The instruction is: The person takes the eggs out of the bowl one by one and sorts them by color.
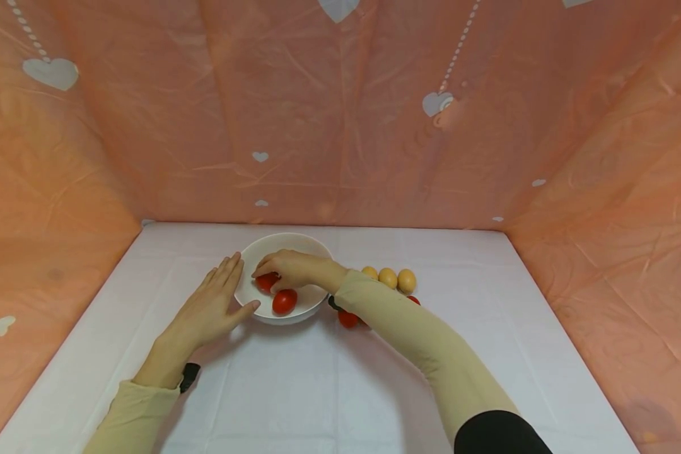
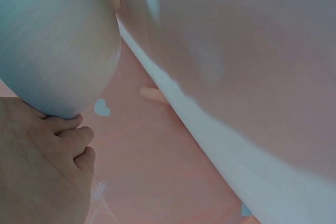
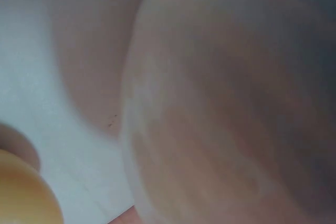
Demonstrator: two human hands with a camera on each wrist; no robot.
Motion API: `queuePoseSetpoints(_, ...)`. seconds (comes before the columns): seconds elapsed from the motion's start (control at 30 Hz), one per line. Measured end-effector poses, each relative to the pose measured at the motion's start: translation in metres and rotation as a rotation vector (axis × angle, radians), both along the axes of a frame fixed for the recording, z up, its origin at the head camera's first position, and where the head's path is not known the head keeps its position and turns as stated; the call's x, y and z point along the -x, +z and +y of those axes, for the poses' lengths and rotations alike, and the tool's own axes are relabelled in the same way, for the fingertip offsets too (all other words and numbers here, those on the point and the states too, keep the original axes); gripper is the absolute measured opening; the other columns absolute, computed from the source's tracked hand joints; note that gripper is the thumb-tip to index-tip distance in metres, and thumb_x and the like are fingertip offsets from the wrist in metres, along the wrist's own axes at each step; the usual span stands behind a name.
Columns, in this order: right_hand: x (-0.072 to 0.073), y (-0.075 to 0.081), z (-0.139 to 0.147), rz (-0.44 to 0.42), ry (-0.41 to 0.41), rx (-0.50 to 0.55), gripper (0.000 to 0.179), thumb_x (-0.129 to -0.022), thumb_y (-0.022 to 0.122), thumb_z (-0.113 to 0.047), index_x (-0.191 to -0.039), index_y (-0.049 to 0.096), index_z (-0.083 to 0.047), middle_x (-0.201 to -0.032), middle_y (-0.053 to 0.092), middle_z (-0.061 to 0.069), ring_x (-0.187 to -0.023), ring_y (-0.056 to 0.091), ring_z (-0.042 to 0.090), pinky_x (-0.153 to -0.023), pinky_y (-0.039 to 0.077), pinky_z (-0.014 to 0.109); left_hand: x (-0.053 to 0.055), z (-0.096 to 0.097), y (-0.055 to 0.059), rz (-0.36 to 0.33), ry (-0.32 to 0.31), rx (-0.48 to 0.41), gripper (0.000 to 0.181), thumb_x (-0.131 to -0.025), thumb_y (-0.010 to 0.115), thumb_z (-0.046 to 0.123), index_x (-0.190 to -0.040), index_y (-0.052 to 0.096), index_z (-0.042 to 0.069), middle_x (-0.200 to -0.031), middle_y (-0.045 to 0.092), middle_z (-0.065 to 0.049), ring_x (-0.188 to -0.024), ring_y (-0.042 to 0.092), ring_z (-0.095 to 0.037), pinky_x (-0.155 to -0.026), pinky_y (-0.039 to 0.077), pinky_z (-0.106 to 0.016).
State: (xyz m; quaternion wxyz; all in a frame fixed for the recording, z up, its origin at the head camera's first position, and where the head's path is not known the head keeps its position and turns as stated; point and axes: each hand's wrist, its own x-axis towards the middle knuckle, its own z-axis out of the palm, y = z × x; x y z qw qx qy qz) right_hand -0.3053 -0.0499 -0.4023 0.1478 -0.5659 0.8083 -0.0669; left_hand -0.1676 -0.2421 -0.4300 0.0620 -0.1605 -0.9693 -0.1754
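A white bowl (image 1: 284,320) stands on the cloth-covered table. Inside it, my right hand (image 1: 297,267) reaches down and grips a red tomato (image 1: 265,282) between fingers and thumb. Another red tomato (image 1: 284,302) lies in the bowl just beside the thumb. At the bowl's left side, my left hand (image 1: 212,309) is spread, straight fingers against the outside and thumb near the front rim. In the left wrist view, the fingers of the left hand (image 2: 42,156) touch the bowl's outer wall (image 2: 58,45). The curved bowl wall (image 3: 226,108) fills most of the right wrist view.
Several yellow egg-shaped pieces (image 1: 407,281) sit in a row right of the bowl. Nearer, more red tomatoes (image 1: 349,320) lie partly hidden under the right sleeve (image 1: 408,328). Orange sheeting (image 1: 340,126) with hearts walls off the white table (image 1: 278,391) at the back and sides.
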Motion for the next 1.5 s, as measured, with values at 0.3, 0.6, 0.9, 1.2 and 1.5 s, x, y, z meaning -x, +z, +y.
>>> queuePoseSetpoints(0.3, -0.002, -0.001, 0.003, 0.015, -0.031, -0.032, 0.049, -0.100, 0.072, -0.018, -0.146, 0.061, -0.009, -0.143, 0.062, 0.009, -0.135, 0.056, 0.021, -0.119, 0.036, 0.025, 0.000, 0.002, -0.001, 0.001, -0.003, -0.004, 0.094, -0.101, 0.061, 0.052, -0.158, 0.025, -0.013, -0.169, 0.017, -0.029, -0.155, 0.018, -0.049, -0.125, 0.019, -0.062)
queuePoseSetpoints(0.6, -0.006, 0.005, 0.011, 0.019, -0.059, -0.002, 0.050, -0.101, 0.071, -0.020, -0.149, 0.058, -0.010, -0.146, 0.060, 0.009, -0.137, 0.055, 0.022, -0.120, 0.036, 0.028, 0.000, 0.002, 0.000, -0.027, 0.009, 0.001, 0.095, -0.100, 0.061, 0.052, -0.159, 0.023, -0.012, -0.170, 0.014, -0.027, -0.156, 0.015, -0.047, -0.126, 0.016, -0.061)
queuePoseSetpoints(0.9, -0.011, 0.014, 0.021, 0.005, -0.039, 0.072, 0.051, -0.101, 0.070, -0.021, -0.148, 0.058, -0.007, -0.147, 0.059, 0.011, -0.136, 0.056, 0.025, -0.118, 0.039, 0.028, 0.001, 0.000, -0.001, -0.035, 0.013, 0.006, 0.095, -0.101, 0.060, 0.054, -0.159, 0.023, -0.012, -0.171, 0.014, -0.026, -0.157, 0.014, -0.046, -0.126, 0.016, -0.060)
queuePoseSetpoints(1.2, -0.023, 0.025, 0.038, -0.019, -0.033, 0.162, 0.052, -0.101, 0.070, -0.018, -0.149, 0.056, -0.004, -0.148, 0.058, 0.014, -0.132, 0.058, 0.023, -0.106, 0.049, 0.021, 0.001, 0.000, 0.000, -0.034, 0.012, -0.003, 0.095, -0.101, 0.059, 0.053, -0.160, 0.022, -0.012, -0.171, 0.014, -0.026, -0.157, 0.014, -0.046, -0.126, 0.015, -0.060)
queuePoseSetpoints(1.5, -0.030, 0.024, 0.070, -0.101, -0.051, 0.338, 0.051, -0.100, 0.070, -0.011, -0.147, 0.056, 0.003, -0.146, 0.057, 0.018, -0.132, 0.058, 0.026, -0.098, 0.053, 0.017, 0.000, 0.001, 0.001, -0.026, 0.013, 0.004, 0.095, -0.101, 0.060, 0.053, -0.159, 0.023, -0.013, -0.170, 0.016, -0.028, -0.156, 0.015, -0.048, -0.125, 0.017, -0.062)
